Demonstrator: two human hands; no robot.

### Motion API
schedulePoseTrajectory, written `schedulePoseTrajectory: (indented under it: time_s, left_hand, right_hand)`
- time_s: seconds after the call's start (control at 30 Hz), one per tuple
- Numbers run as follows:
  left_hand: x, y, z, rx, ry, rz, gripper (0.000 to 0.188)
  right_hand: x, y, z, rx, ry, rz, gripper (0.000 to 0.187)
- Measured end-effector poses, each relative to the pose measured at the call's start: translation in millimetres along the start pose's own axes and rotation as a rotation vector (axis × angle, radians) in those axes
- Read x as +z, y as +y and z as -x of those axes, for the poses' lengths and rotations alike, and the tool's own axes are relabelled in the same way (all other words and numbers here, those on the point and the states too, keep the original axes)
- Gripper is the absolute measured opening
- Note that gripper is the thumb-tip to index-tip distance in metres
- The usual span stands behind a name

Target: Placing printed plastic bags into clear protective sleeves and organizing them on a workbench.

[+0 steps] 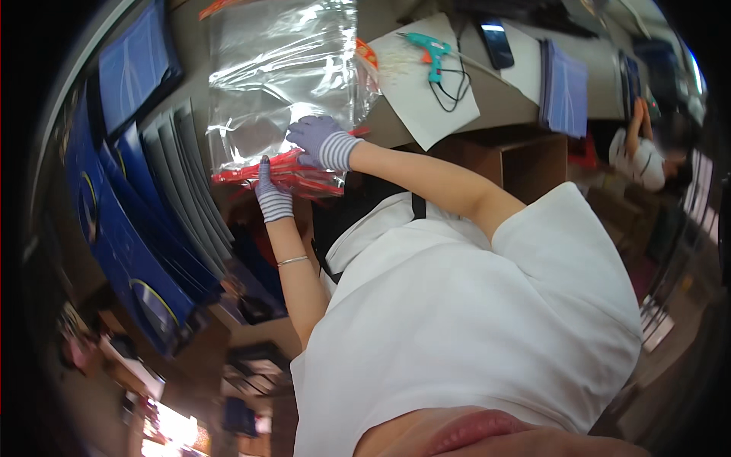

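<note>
Clear bags [278, 84] seemingly being steadied: left hand [272, 193] clasps red edges [285, 167], right hand [318, 140] lies atop, grip unclear; moving them likely needs both

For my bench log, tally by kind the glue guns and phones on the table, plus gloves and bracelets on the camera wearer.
Glue gun: 1
Phone: 1
Gloves: 2, on left hand and right hand
Bracelet: 1
Total: 5

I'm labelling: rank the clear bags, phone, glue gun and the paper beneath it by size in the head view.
1. Clear bags
2. Paper
3. Glue gun and phone: too alike to rank
</note>
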State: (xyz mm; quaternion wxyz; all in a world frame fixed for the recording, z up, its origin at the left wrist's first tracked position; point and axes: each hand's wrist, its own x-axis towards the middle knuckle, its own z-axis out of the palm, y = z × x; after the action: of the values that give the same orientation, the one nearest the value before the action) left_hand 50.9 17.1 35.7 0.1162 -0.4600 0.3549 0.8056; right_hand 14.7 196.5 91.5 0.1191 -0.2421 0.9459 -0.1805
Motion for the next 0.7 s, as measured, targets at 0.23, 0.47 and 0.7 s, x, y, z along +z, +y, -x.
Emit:
schedulePoseTrajectory:
  time_s: [0.23, 0.47, 0.7]
  left_hand:
    - [54, 40, -91, 0.156, 0.023, -0.053, 0.020]
    - [74, 51, -45, 0.157, -0.092, -0.272, 0.042]
    - [31, 94, 24, 0.632, 0.489, -0.645, 0.044]
  right_hand:
    - [-13, 20, 96, 0.373, 0.341, -0.310, 0.027]
    - [-58, 227, 289, 1.090, 0.685, 0.105, 0.041]
    - [-100, 404, 344, 1.631, 0.121, -0.010, 0.076]
